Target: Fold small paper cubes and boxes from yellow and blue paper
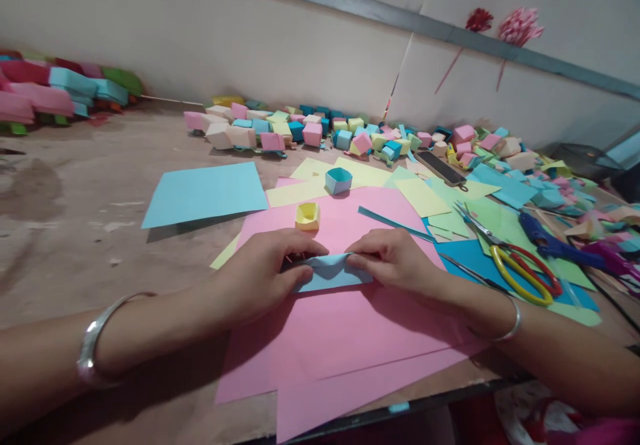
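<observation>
Between my two hands lies a small piece of light blue paper (330, 277), its far edge folded over. My left hand (273, 265) pinches the fold at the left end with thumb and fingers. At the other end, my right hand (395, 258) presses the same fold between thumb and forefinger. Pink paper sheets (350, 345) lie beneath. Just beyond my hands stands a little yellow paper box (307, 216), and behind it a blue paper box (339, 180). A narrow blue paper strip (395, 223) rests beyond my right hand.
Yellow-handled scissors (520, 275), a blue glue gun (560, 245) and a phone (441, 167) lie at the right among paper scraps. A blue sheet (205, 195) is at the left. Several folded paper boxes (313, 133) line the wall. The table's front edge (400, 401) is near me.
</observation>
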### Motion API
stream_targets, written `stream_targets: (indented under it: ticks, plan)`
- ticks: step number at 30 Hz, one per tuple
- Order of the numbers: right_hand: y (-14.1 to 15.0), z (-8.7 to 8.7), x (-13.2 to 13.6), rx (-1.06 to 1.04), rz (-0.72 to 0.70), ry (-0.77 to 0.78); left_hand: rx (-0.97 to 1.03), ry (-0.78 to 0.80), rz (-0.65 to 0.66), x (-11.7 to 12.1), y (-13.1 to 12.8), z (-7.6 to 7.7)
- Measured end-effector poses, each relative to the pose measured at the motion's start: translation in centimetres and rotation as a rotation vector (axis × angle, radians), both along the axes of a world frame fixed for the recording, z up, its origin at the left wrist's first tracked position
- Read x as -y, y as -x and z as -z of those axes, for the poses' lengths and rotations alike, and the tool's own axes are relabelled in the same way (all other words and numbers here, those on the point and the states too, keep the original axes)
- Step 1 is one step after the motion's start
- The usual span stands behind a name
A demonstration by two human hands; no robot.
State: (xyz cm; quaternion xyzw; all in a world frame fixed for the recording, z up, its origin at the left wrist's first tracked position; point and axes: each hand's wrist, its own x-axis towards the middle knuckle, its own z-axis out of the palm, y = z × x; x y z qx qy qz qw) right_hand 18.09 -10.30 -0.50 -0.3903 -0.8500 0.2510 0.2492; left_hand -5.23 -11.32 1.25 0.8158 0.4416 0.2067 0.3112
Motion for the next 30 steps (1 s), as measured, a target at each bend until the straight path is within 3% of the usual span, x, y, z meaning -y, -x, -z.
stream_targets:
  ticks: [5,16,23,30]
  plan:
    - [0.0,-0.2,0.0,-0.05,-0.026,0.101,-0.037,0.167,0.002,0.1,-0.1,-0.8]
    - [1.2,-1.1,1.4,-0.135,-0.051,0.185,-0.01,0.017,0.055,0.6,-0.1,-0.6]
    - [1.2,-0.4,1.3,0.049,-0.066,-0.124,-0.047,0.03,0.089,0.7,-0.1,-0.7]
    - [1.3,-0.6,1.4,0.205,-0.056,-0.156,-0.122,0.041,0.056,0.6,-0.1,-1.2]
